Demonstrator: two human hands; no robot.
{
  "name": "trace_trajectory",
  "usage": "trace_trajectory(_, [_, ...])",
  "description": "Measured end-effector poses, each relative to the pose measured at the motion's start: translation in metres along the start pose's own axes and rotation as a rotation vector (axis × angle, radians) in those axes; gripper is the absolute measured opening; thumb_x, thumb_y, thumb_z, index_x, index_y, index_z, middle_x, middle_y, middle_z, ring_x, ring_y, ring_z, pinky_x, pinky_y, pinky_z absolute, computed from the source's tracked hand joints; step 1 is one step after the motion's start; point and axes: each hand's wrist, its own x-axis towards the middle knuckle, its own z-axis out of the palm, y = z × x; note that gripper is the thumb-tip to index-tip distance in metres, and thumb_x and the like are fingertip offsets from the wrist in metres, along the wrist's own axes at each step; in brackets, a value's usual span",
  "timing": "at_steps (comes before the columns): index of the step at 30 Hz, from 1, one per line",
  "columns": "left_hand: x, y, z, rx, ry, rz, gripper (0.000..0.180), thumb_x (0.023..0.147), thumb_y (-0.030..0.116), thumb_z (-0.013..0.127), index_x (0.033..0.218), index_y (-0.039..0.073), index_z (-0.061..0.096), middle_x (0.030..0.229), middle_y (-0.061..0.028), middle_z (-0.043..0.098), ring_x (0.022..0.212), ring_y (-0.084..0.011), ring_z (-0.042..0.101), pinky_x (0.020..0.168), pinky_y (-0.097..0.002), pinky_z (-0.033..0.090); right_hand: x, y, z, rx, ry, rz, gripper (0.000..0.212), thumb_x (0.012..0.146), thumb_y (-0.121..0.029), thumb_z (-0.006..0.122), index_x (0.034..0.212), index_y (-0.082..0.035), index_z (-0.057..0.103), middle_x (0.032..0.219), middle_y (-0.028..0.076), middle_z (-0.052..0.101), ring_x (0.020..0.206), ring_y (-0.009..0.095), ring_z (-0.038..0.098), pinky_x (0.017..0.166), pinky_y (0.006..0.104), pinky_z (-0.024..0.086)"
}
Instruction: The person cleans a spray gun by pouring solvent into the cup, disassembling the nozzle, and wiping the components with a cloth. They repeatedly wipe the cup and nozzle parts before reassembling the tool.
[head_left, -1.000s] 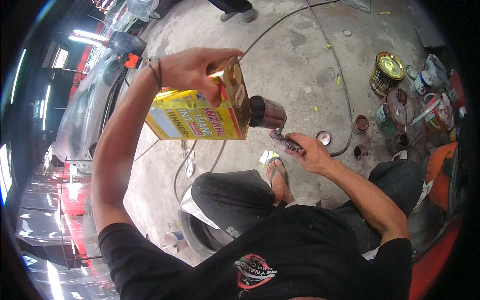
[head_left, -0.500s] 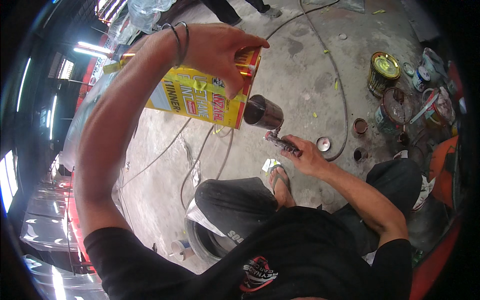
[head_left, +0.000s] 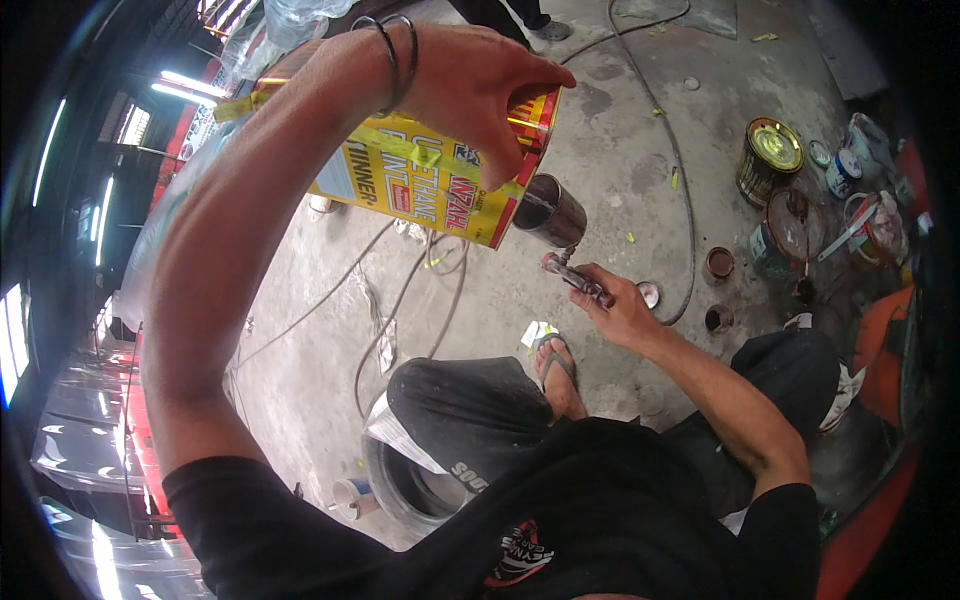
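A yellow rectangular metal can [head_left: 400, 190] with red edges is tipped sideways, held up on the left. Its top edge comes right up against the mouth of a dark metal cup [head_left: 552, 212]. My left hand [head_left: 475, 95] grips the can near its top end, fingers over the far edge and thumb on the printed side. The cup belongs to a spray gun [head_left: 578, 280], whose body my right hand [head_left: 618, 308] is wrapped round. The cup leans towards the can. Whether liquid is running between them, I cannot make out.
Paint cans [head_left: 772, 148] and a paint-stained bucket [head_left: 793, 228] stand on the right, beside small brown-stained cups [head_left: 719, 262]. A hose [head_left: 684, 200] curves over the concrete floor [head_left: 610, 130]. Close to my knee lies a tyre [head_left: 400, 485]. Another person's foot [head_left: 550, 31] shows at the far edge.
Both hands have shifted a little to the right, carrying the tilted can and the spray gun cup together. The can's top edge stays at the cup's mouth.
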Motion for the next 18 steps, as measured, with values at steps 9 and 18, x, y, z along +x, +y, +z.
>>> trace_trajectory(9, [-0.033, -0.061, 0.073, -0.229, 0.221, 0.118, 0.118, 0.056, 0.024, 0.091, 0.162, 0.010, 0.042, 0.131, -0.0174, 0.070, 0.119, -0.0331, 0.070, 0.107, -0.0425, 0.055, -0.006, 0.009, -0.003, 0.009, 0.021, -0.014, 0.042, 0.102, -0.025, 0.074, 0.134, -0.001, 0.063, 0.114, 0.020, 0.073, 0.098, 0.030, 0.074, 0.081, 0.0398, 0.058])
trace_trajectory(18, [-0.064, -0.099, 0.237, -0.749, 0.509, -0.054, 0.106, 0.061, 0.020, 0.097, 0.151, 0.007, 0.042, 0.138, -0.0148, 0.065, 0.132, -0.0290, 0.062, 0.114, -0.0415, 0.049, -0.037, 0.047, -0.015, 0.058, 0.064, 0.041, 0.045, 0.102, -0.026, 0.075, 0.136, 0.000, 0.062, 0.117, 0.017, 0.074, 0.103, 0.032, 0.073, 0.094, 0.0419, 0.056])
